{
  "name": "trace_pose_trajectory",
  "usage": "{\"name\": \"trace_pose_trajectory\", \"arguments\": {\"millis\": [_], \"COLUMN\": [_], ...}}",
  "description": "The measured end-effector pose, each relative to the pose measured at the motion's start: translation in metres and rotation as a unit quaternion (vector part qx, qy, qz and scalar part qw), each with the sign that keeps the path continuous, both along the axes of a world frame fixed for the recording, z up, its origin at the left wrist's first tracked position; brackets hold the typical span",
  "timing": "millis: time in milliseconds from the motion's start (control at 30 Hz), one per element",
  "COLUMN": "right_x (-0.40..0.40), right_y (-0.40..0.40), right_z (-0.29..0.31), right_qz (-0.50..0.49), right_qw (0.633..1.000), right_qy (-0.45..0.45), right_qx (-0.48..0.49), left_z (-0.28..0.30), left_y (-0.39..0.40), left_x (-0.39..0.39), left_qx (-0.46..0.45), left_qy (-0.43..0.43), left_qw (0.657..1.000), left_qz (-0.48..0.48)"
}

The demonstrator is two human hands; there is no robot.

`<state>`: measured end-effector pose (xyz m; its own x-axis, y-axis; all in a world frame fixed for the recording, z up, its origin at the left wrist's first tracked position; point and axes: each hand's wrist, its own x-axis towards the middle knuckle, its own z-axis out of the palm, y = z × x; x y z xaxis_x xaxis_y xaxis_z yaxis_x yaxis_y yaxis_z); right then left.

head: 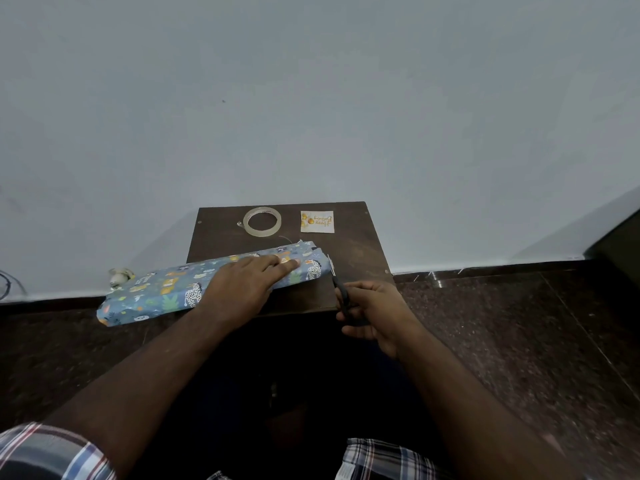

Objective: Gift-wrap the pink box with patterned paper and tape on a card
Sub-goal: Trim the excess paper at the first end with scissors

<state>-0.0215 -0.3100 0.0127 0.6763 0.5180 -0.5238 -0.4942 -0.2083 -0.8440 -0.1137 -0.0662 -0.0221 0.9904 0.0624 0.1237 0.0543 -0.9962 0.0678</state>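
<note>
The box point(162, 292), fully covered in blue animal-patterned paper, lies slanted across the small dark wooden table point(349, 258), its left end hanging past the table's edge. My left hand point(247, 284) lies flat on top of it, fingers stretched toward its right end. My right hand point(370, 311) grips black scissors point(341, 294) just off the box's right end, blades pointing at that end. A roll of clear tape point(262, 221) and a small white card point(317, 222) with orange print lie at the table's far edge.
The table stands against a pale wall point(311, 98) on a dark speckled floor point(519, 323). A small white object point(119, 276) sits on the floor by the wall, left of the table. A dark object point(620, 237) juts in at the right edge.
</note>
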Motion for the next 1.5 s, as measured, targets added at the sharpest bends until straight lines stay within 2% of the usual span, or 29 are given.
{"name": "trace_pose_trajectory", "arguments": {"millis": [533,1000,1500], "right_x": [-0.003,-0.001,0.003], "right_y": [-0.005,-0.006,-0.009], "right_z": [0.003,0.001,-0.001], "right_qz": [0.002,0.001,0.009], "right_qw": [1.0,1.0,1.0], "right_qy": [-0.003,0.004,0.016], "right_qx": [-0.012,-0.012,-0.017], "left_z": [0.003,-0.002,-0.002], "left_y": [-0.003,-0.009,-0.009], "left_x": [0.001,-0.003,-0.003], "left_qx": [-0.01,0.057,0.05], "left_qy": [0.04,0.022,0.014], "left_qw": [0.999,0.998,0.998], "left_qz": [0.005,-0.019,-0.033]}}
